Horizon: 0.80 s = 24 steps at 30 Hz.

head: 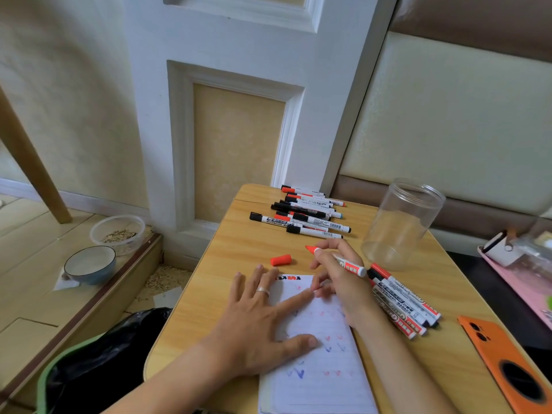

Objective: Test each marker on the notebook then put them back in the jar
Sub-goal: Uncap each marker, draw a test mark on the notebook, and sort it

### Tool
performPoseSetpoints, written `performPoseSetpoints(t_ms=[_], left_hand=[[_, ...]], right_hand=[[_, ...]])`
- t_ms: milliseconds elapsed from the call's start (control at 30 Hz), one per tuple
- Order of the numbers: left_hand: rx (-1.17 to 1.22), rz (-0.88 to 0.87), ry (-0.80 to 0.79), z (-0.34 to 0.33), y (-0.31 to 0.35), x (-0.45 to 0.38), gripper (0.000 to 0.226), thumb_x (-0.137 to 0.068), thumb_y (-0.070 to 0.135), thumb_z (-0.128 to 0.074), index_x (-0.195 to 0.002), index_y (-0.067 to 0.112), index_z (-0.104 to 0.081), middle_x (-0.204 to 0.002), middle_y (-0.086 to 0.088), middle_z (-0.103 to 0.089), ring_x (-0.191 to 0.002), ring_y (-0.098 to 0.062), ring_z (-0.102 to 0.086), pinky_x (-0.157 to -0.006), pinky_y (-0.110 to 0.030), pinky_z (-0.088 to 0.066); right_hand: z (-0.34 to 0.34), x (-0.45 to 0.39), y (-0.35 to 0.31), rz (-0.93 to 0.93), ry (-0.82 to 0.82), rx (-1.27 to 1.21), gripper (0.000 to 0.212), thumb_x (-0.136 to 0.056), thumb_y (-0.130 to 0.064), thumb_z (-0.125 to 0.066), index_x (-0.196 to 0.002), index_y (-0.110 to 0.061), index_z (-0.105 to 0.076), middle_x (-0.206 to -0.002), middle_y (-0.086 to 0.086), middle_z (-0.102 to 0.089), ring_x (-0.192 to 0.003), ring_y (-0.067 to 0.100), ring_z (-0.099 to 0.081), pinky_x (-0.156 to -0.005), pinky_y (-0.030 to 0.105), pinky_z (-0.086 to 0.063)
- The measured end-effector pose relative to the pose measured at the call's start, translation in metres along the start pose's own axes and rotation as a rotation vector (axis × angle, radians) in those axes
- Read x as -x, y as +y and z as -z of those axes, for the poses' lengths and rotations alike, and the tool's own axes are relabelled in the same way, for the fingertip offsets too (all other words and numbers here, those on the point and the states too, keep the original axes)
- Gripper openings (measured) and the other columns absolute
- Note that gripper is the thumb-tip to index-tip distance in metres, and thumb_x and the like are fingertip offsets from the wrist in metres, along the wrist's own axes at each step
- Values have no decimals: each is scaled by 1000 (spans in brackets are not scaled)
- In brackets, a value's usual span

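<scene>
The left hand [263,321] lies flat, fingers spread, pinning the small lined paper notebook [316,363] to the smooth wood-grain tabletop [239,255] so it stays put. The right hand [337,279] grips an uncapped red plastic marker [343,262], tip lifted off the page; its conical red cap [280,260] rests nearby. The clear cylindrical plastic jar [400,225] stands empty beside untested markers [304,216].

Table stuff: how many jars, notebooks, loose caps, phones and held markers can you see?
Jar: 1
Notebook: 1
Loose red cap: 1
Orange phone: 1
Held marker: 1
Total: 5
</scene>
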<state>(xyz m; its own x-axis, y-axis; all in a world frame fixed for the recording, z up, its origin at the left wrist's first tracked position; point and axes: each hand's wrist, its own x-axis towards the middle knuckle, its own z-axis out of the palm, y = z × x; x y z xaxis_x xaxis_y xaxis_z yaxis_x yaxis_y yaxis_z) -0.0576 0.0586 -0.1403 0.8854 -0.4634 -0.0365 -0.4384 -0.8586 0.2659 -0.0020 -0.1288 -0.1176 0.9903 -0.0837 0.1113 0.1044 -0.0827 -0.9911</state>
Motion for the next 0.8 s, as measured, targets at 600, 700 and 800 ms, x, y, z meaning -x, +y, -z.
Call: performPoseSetpoints(t_ms=[600, 700, 800], left_hand=[[-13, 29, 59, -7, -2, -1, 78, -81, 94, -22, -151, 65, -1, -170, -1, 6, -154, -24, 22, -122, -56, 14], [-19, 29, 60, -8, -2, -2, 79, -80, 94, -22, -150, 65, 0, -170, -1, 5, -155, -25, 21, -122, -57, 14], [-22, 28, 58, -8, -2, -2, 79, -81, 94, -22, -151, 65, 1, -170, 0, 5, -155, -24, 21, -122, -57, 13]], right_hand=[[0, 6, 5, -67, 44, 254, 21, -91, -9, -66, -83, 2, -50, -56, 20, -62, -37, 26, -50, -40, 27, -38], [-1, 6, 5, -60, 38, 261, 22, -93, -10, -66, -84, 2, -50, -54, 19, -61, -35, 25, -49, -40, 27, -37], [-1, 5, 6, -60, 38, 264, 22, -93, -12, -67, -84, 0, -51, -55, 19, -62, -36, 25, -49, -40, 27, -37]])
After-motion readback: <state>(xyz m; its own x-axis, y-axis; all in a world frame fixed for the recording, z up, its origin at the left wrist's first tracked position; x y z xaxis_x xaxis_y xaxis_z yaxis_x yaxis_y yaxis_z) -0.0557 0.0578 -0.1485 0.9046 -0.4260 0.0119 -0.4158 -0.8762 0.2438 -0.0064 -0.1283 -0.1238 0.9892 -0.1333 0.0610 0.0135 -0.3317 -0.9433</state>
